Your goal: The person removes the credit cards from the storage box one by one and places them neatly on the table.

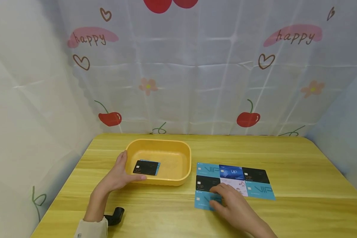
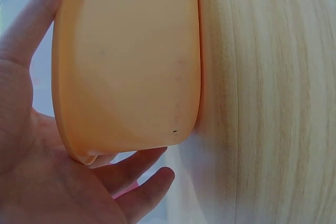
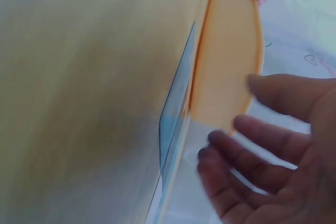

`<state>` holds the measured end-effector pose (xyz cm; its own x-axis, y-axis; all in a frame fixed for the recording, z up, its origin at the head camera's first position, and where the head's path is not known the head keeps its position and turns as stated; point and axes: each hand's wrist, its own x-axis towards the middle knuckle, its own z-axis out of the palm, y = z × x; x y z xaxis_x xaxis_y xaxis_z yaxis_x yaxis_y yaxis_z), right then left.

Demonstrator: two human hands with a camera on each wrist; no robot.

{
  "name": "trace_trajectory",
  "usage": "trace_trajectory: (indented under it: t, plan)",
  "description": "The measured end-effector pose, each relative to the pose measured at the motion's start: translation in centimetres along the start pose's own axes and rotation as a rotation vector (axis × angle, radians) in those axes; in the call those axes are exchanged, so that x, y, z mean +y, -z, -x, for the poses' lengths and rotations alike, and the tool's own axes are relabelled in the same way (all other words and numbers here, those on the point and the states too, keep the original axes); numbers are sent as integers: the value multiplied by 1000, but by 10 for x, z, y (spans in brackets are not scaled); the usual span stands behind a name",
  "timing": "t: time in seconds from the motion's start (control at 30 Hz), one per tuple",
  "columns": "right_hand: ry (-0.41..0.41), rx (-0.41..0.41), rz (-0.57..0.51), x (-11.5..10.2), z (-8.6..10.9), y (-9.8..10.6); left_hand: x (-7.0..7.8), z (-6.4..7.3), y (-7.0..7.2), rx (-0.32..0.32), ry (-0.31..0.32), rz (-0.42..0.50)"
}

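A yellow plastic basin [image 1: 169, 181] stands on the left part of the table. My left hand [image 1: 116, 173] grips its left end, with the thumb along the near rim and the fingers at the outer side wall. Inside the basin a black VIP card [image 1: 146, 168] overlaps a light blue card [image 1: 158, 169]. My right hand [image 1: 233, 206] hovers with bent, spread fingers over the near left of a block of cards, holding nothing. Partly beneath it lie a light blue card [image 1: 201, 200], a black card [image 1: 206, 182] and a white flowered card [image 1: 239, 186].
Farther back in the block lie another light blue card [image 1: 206, 169], a dark blue card [image 1: 231, 172] and a black card [image 1: 257, 175]. At its right is a light blue card [image 1: 260, 190]. A black device [image 1: 116, 216] shows beside my left wrist. A printed curtain [image 1: 178, 99] hangs behind the table.
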<state>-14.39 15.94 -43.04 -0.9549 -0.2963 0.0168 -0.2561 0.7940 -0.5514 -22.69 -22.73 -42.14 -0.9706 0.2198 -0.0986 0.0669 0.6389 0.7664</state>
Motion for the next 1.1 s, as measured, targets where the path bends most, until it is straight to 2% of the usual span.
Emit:
trace_trajectory:
  t: [0.13, 0.37, 0.47, 0.63, 0.8, 1.1]
  plan:
    - [-12, 18, -80, -5, 0, 5, 1, 1, 0, 0, 5, 3]
    - [92, 146, -149, -11, 2, 5, 1, 2, 0, 4, 5, 10]
    - [76, 189, -186, -16, 2, 4, 1, 2, 0, 3, 0, 13]
    - [32, 211, -245, -26, -3, 4, 1, 1, 0, 6, -4, 16]
    - [107, 239, -291, -35, -14, 1, 0, 1, -1, 8, -8, 16]
    - [266, 319, -294, -54, -42, -11, 1, 1, 0, 7, -2, 10]
